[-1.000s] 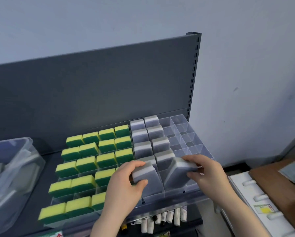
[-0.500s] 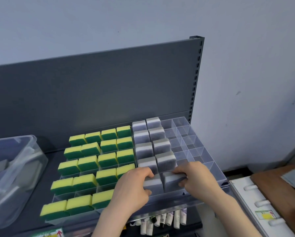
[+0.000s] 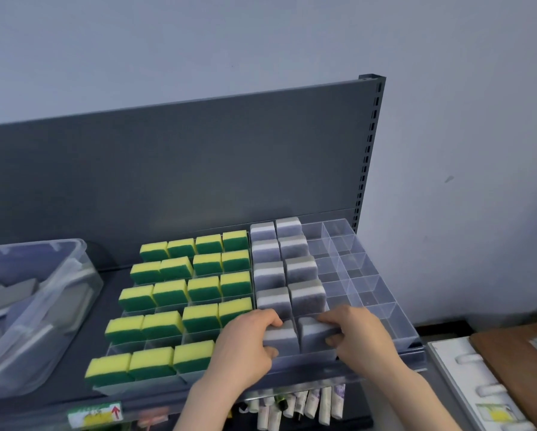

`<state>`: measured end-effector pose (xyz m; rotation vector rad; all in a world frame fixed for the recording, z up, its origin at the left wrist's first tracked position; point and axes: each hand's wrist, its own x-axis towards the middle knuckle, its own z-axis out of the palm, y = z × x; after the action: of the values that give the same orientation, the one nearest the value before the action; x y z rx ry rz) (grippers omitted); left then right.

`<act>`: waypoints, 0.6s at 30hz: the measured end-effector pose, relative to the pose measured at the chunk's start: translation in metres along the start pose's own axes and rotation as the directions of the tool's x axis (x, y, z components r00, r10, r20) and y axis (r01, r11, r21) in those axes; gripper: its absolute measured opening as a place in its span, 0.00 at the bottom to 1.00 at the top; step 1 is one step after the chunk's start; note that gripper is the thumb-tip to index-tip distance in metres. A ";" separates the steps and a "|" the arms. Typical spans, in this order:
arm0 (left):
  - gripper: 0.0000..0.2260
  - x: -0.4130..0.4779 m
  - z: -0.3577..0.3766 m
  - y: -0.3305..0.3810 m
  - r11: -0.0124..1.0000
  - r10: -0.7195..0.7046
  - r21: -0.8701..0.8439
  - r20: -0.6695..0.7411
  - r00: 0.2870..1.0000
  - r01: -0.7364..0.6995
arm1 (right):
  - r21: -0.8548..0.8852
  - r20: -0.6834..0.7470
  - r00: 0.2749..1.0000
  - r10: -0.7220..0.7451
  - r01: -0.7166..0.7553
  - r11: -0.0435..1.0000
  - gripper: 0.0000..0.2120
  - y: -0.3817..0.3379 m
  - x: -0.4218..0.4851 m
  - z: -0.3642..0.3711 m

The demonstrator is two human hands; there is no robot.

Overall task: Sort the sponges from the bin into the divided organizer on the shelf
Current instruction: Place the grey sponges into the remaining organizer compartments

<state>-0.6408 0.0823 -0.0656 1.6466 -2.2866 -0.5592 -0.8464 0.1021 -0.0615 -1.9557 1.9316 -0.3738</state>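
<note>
Left hand point(image 3: 248, 346): fingers curled over the top of the left sponge point(image 3: 281, 337), thumb on its near face; grasping. Right hand point(image 3: 357, 334): same hold on the right sponge point(image 3: 315, 334), fingers across the top edge, thumb low in front. Held from above, probably to press each down on edge into its own front cell, a divider between the two.

Sponges in hand: grey, with a paler band along the top. Upright, side by side, in the nearest row of the organizer point(image 3: 394, 318). Seated most of the way down, by the look of it.

Organizer: clear, divided in a grid, set on the shelf point(image 3: 113, 281). Sorted by colour, likely to keep kinds apart. Yellow sponges point(image 3: 170, 293) with green faces in the left columns. Grey sponges point(image 3: 304, 269) in two columns right of them, all on edge. Two columns at far right bare.

Bin point(image 3: 33, 244): clear, at far left on the shelf. Grey pieces inside, likely more sponges, so sorting probably not finished.
</note>
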 end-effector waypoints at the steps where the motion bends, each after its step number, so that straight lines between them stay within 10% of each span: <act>1: 0.18 0.000 0.000 0.001 1.000 0.002 -0.002 -0.001 1.000 -0.002 | -0.001 -0.001 1.000 -0.007 0.007 1.000 0.20 0.000 -0.001 0.000; 8: 0.31 -0.013 -0.016 0.003 0.989 -0.025 -0.147 0.014 1.000 0.027 | 0.010 0.076 0.992 -0.102 0.102 0.995 0.25 0.001 -0.003 -0.023; 14: 0.26 -0.048 -0.053 -0.004 0.988 -0.124 -0.127 -0.297 0.947 0.090 | 0.119 -0.142 0.946 -0.290 0.308 0.944 0.22 -0.037 0.000 -0.046; 18: 0.24 -0.088 -0.066 -0.028 0.967 -0.242 -0.007 -0.356 0.903 0.256 | 0.137 -0.023 0.904 -0.427 0.426 0.894 0.22 -0.072 0.004 -0.022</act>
<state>-0.5611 0.1480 -0.0188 1.8972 -1.8547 -0.2399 -0.7910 0.0958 -0.0112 -2.2715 1.4104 -0.5980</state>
